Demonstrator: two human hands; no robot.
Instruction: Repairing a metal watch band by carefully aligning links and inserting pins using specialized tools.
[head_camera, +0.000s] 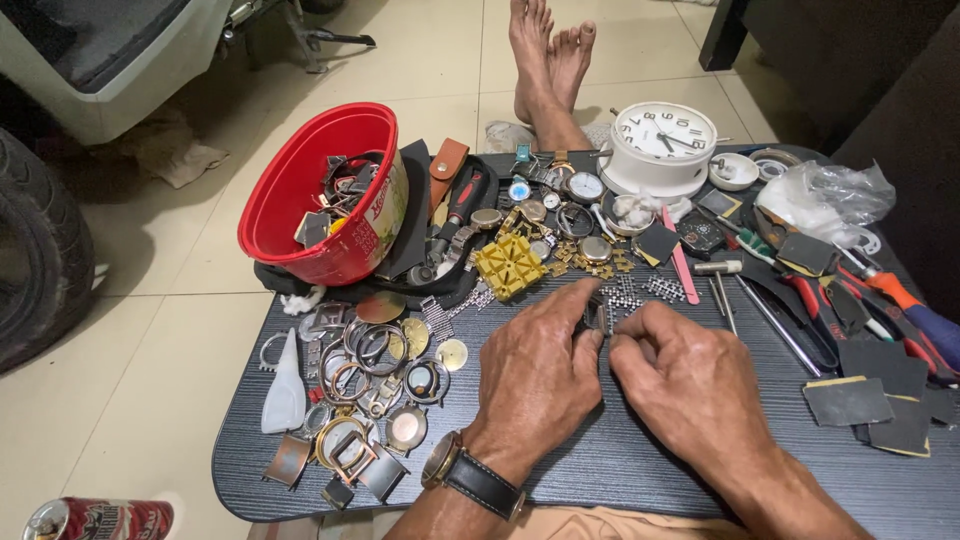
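My left hand, with a wristwatch on a black strap, rests on the dark wood-grain table and pinches a small dark watch part between its fingertips. My right hand meets it from the right, fingertips touching the same small part. Just beyond the fingers lie small metal bracelet links and a yellow plastic watch holder block. What exactly the part is stays mostly hidden by the fingers.
A tipped red bowl holds watch parts at the left. Watch cases and rings spread at the front left. A white alarm clock, screwdrivers and pliers, sandpaper pieces and a plastic bag crowd the right. A drink can stands on the floor.
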